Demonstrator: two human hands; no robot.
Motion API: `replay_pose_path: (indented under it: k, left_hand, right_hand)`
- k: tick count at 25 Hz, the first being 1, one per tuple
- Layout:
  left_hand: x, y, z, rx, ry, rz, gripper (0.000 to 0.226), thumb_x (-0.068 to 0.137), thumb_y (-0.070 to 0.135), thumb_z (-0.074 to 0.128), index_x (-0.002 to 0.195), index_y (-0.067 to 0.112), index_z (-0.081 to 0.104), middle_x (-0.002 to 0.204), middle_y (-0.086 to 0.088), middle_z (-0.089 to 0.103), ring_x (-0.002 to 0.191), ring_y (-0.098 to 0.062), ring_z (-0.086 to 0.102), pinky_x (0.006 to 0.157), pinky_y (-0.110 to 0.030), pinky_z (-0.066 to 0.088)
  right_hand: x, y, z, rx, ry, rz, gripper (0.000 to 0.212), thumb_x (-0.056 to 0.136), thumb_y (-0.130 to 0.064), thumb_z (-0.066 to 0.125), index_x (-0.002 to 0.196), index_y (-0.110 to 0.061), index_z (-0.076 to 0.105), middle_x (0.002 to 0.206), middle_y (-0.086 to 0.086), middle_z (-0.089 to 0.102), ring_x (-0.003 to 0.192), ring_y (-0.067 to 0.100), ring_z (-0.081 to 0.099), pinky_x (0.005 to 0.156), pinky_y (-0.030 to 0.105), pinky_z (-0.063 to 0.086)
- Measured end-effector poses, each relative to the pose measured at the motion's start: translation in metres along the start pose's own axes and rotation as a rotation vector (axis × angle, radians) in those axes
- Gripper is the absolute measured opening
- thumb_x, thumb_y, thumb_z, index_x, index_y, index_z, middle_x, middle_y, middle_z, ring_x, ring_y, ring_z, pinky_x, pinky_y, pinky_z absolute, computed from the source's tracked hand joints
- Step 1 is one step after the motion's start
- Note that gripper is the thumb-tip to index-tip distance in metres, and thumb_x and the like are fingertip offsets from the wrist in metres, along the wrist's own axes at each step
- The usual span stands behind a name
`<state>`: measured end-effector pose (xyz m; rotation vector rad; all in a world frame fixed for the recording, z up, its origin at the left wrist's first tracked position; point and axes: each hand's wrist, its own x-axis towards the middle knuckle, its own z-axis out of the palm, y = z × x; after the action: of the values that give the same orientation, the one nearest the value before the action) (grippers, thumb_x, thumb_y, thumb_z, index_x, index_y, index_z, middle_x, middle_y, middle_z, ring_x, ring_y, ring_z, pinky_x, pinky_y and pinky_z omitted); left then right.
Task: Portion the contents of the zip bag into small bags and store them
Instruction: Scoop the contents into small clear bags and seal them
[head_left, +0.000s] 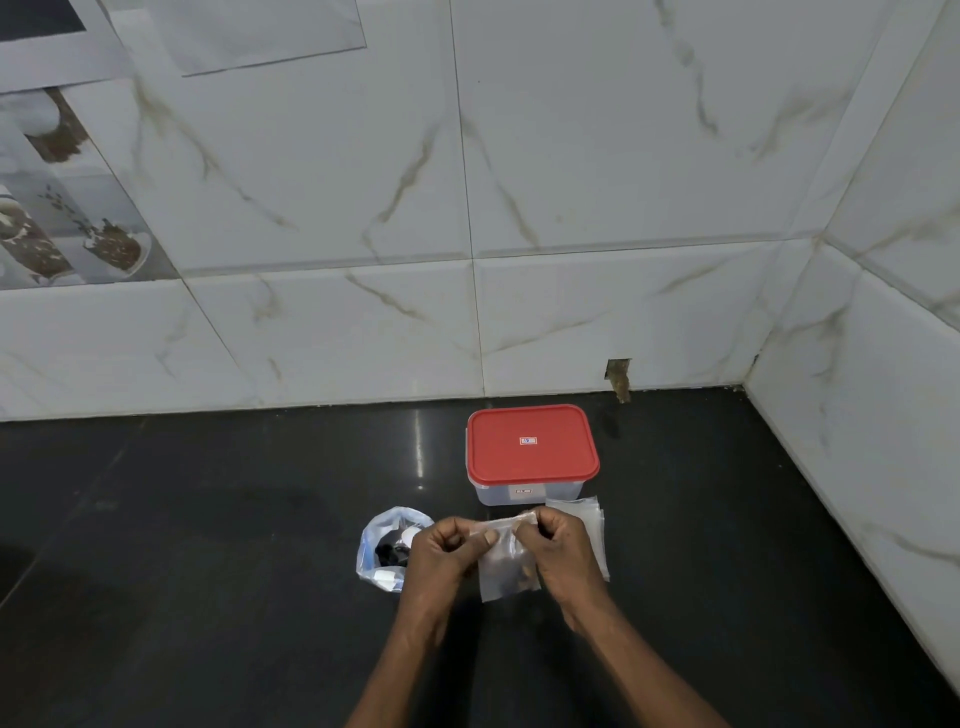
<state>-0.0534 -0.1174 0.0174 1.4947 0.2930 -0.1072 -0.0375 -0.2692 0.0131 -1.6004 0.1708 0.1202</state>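
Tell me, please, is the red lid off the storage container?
No, the red lid sits flat on the clear container, covering its whole top.

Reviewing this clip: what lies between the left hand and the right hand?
In the head view, only the small bag spans that gap; the left hand and the right hand each pinch its top edge.

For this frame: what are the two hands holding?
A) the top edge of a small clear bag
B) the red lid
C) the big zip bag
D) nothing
A: the left hand and right hand both pinch the top edge of the small clear bag; the red lid sits on its container behind them.
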Motion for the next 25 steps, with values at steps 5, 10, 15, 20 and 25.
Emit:
replay_pose_path:
  k: [5, 10, 15, 20, 25]
  left_hand:
    - [0.006, 0.006, -0.001, -0.128, 0.120, -0.001, 0.004, 0.085, 0.000, 0.073, 0.083, -0.002, 0.074, 0.089, -0.030, 0.073, 0.077, -0.035, 0.068, 0.075, -0.045, 0.055]
    - [0.012, 0.008, 0.002, -0.092, 0.136, 0.026, 0.009, 0.090, 0.003, 0.069, 0.093, -0.006, 0.069, 0.088, -0.026, 0.075, 0.079, -0.037, 0.071, 0.065, -0.036, 0.059]
    - [0.018, -0.002, 0.005, -0.013, 0.195, 0.003, 0.017, 0.095, 0.011, 0.067, 0.110, 0.003, 0.068, 0.101, -0.015, 0.076, 0.093, -0.033, 0.074, 0.078, -0.042, 0.062]
    - [-0.011, -0.016, 0.001, 0.338, 0.410, 0.185, 0.017, 0.098, 0.009, 0.058, 0.108, 0.017, 0.070, 0.097, 0.012, 0.072, 0.092, 0.004, 0.068, 0.074, -0.006, 0.046]
    - [-0.019, -0.054, 0.002, 0.726, 0.087, 0.365, 0.041, 0.090, 0.000, 0.049, 0.122, 0.015, 0.070, 0.124, 0.015, 0.062, 0.114, 0.011, 0.053, 0.100, -0.010, 0.043]
  right_hand:
    - [-0.007, 0.001, -0.009, 0.148, -0.215, 0.041, 0.014, 0.090, -0.014, 0.067, 0.103, -0.011, 0.071, 0.099, 0.007, 0.075, 0.092, 0.024, 0.072, 0.081, 0.039, 0.056]
    - [-0.014, 0.017, -0.006, 0.131, -0.119, 0.137, 0.008, 0.085, -0.005, 0.071, 0.093, -0.003, 0.072, 0.088, 0.011, 0.076, 0.080, 0.025, 0.072, 0.072, 0.039, 0.060]
    - [-0.016, 0.034, -0.004, 0.241, 0.016, 0.213, 0.008, 0.084, 0.002, 0.070, 0.092, 0.002, 0.070, 0.088, 0.015, 0.075, 0.077, 0.025, 0.071, 0.070, 0.037, 0.061]
    - [0.002, 0.050, 0.012, 0.053, 0.199, 0.228, 0.008, 0.084, 0.000, 0.071, 0.077, -0.001, 0.068, 0.080, 0.016, 0.071, 0.071, 0.025, 0.071, 0.062, 0.035, 0.062]
    - [0.020, 0.049, 0.032, -0.374, 0.246, 0.153, 0.020, 0.087, -0.015, 0.069, 0.073, -0.004, 0.058, 0.069, 0.009, 0.067, 0.062, 0.022, 0.067, 0.060, 0.040, 0.058]
